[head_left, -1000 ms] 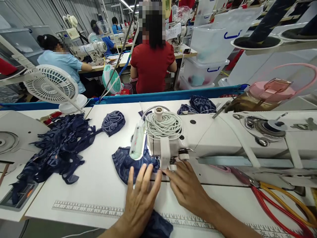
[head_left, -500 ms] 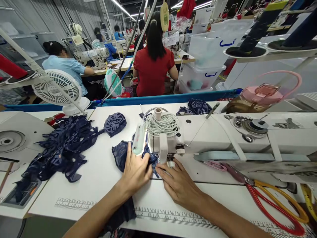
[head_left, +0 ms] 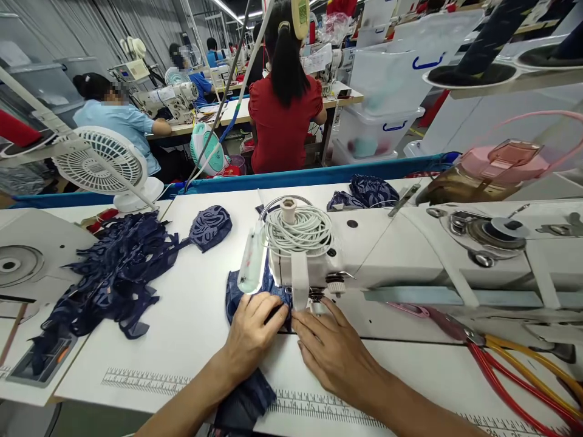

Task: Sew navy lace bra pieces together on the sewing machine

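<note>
A dark navy fabric piece point(head_left: 234, 297) lies under the head of a white sewing machine point(head_left: 355, 243); another part of it hangs toward the table's front edge. My left hand point(head_left: 252, 334) is closed on this fabric just left of the needle area, fingers curled and pressed down. Close beside it, my right hand point(head_left: 334, 355) has its fingertips together at the fabric's right edge, by the presser foot. The forefinger reaches up toward the machine's needle bar. The needle itself and the seam are hidden behind the machine head and my fingers.
A heap of navy fabric strips point(head_left: 122, 267) lies left, joined to a patterned cup piece point(head_left: 210, 227). More patterned pieces point(head_left: 373, 191) sit behind the machine. Scissors with red and yellow handles point(head_left: 483, 340) lie right. A white fan point(head_left: 100, 161) stands back left; co-workers sit beyond.
The fabric under my left hand has shifted right and gone farther under the machine head. My left hand has drawn slightly nearer to me, its fingers more curled. The view has tilted slightly.
</note>
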A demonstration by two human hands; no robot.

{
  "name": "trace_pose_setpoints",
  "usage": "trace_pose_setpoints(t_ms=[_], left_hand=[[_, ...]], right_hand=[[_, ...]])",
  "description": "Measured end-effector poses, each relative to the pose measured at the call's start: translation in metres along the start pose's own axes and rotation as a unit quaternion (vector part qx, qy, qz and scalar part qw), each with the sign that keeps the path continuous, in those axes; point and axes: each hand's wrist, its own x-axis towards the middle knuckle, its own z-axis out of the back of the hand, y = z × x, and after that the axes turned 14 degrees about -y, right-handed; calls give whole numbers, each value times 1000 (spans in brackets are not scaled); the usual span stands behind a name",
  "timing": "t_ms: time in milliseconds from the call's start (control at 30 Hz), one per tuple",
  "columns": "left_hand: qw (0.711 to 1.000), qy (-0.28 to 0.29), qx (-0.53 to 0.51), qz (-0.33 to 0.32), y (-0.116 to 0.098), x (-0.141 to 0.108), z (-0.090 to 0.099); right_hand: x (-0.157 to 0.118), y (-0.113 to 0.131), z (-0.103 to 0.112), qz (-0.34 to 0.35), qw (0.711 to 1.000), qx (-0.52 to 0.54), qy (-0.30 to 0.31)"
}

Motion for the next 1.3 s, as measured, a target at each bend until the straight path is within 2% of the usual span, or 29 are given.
trace_pose_setpoints(t_ms=[167, 433, 600, 700, 800, 967, 1167, 1300], left_hand=[[999, -2, 32, -41, -5, 5, -2], [997, 47, -21, -56, 21, 11, -12], [996, 89, -5, 33, 5, 14, -10], [995, 69, -31, 65, 0, 12, -7], [990, 50, -78, 107, 3, 11, -5], [996, 75, -30, 39, 6, 9, -9], [999, 50, -13, -3, 4, 8, -10], [999, 22, 11, -24, 4, 11, -12]], right_hand=[[0, 1, 1, -20, 1000, 7, -2], [4, -2, -2, -38, 999, -6, 18], [4, -1, -1, -49, 999, 13, 14], [3, 0, 0, -50, 998, 19, 19], [4, 1, -1, -40, 999, 11, 12], [4, 2, -1, -25, 1000, 0, -3], [3, 1, -2, -22, 999, 9, -22], [3, 0, -3, -26, 1000, -2, -12]])
